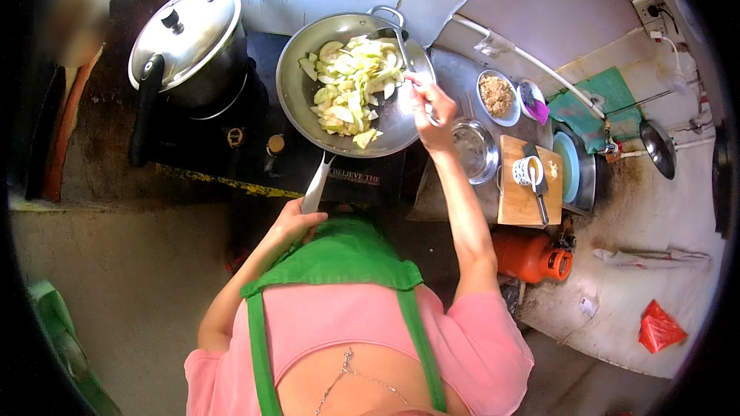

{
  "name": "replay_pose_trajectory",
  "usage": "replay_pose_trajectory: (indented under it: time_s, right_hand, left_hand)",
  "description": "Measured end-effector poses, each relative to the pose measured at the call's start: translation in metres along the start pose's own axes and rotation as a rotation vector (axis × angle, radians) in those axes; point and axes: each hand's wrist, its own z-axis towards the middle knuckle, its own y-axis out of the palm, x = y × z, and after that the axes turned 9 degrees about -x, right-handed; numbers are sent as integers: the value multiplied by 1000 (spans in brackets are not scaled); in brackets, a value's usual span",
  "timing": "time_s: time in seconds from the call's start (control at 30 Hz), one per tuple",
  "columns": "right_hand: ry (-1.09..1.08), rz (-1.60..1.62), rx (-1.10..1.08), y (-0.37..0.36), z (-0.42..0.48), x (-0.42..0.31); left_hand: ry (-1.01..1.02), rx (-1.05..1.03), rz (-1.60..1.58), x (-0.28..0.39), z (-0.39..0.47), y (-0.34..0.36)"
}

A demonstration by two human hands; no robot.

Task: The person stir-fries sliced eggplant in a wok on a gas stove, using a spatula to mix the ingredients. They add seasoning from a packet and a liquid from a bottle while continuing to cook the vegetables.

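Observation:
A wide metal wok stands on the black gas stove, with pale green vegetable slices heaped in it. My left hand grips the end of the wok's long handle. Over the wok's right side, my right hand is closed on the handle of a metal spatula, whose dark blade lies at the wok's far right, by the slices. Part of the spatula's handle is hidden in my fingers.
A lidded pressure cooker stands on the stove's left. To the right are a metal bowl, a bowl of brown food, and a wooden cutting board bearing a knife and patterned cup. An orange gas cylinder lies below.

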Motion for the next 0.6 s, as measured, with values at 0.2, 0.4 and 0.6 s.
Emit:
replay_pose_trajectory:
  time_s: [0.2, 0.4, 0.6]
  right_hand:
    - [201, 185, 63, 11, -49, 4]
    - [197, 377, -13, -50, -82, -75]
    - [182, 223, -89, 4, -118, -48]
  left_hand:
    - [-24, 44, -9, 7, -8, 5]
    - [-20, 42, -3, -5, 0, 3]
    - [-20, 39, 8, 0, -1, 3]
